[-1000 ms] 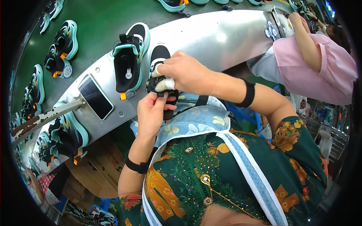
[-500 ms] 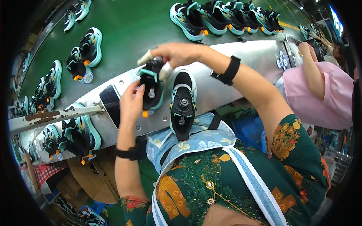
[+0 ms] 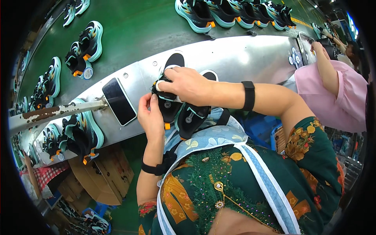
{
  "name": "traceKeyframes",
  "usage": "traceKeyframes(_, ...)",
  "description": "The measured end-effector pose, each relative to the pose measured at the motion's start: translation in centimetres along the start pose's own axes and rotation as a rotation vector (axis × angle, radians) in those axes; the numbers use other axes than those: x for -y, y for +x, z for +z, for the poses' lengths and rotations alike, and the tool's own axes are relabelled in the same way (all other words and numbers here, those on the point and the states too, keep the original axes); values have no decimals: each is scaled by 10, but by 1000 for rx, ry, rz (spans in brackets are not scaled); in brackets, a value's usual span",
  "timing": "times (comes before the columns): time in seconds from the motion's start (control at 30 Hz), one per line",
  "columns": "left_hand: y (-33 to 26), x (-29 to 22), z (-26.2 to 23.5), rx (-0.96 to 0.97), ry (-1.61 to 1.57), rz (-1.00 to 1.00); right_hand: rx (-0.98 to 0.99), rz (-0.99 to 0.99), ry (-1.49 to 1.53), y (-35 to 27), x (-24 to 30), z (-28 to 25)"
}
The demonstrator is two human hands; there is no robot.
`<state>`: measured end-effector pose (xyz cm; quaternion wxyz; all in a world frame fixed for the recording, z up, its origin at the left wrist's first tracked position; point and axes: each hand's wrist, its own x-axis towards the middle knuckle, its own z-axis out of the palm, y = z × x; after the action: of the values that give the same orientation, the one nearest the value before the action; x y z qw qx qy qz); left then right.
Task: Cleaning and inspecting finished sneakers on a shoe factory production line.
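A black sneaker (image 3: 169, 110) with an orange heel tab sits on the metal ledge, toe pointing away from me. My left hand (image 3: 152, 117) grips the left side of its collar between thumb and fingers. White covers are on some fingertips of my right hand (image 3: 192, 87), which closes over the laces and tongue of the same shoe. Exactly what those fingertips pinch is hidden. Just to the right, a second black sneaker (image 3: 190, 122) lies close against the first, heel toward me, its middle covered by my right hand and wrist.
A phone (image 3: 119, 102) lies on the ledge (image 3: 235, 55) left of my hands. Beyond it, a green conveyor surface (image 3: 133, 35) carries rows of similar sneakers (image 3: 197, 15). A rusty metal bar (image 3: 58, 119) juts in from the left. At the right sits a person in pink (image 3: 333, 90).
My right hand has come down from above the sneaker onto its laces. My left hand and that shoe have shifted right, against the second sneaker, and the phone is now fully uncovered.
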<state>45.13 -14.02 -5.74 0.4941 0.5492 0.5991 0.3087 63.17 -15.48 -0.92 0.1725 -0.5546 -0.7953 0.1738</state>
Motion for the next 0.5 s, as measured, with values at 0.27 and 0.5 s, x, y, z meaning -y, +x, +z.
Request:
traceKeyframes(0.27,-3,-40,-24,303,58,51,386,93,511,-2,-23,-44)
traceKeyframes(0.5,-18,-31,-12,167,154,136,18,151,78,-18,4,-15)
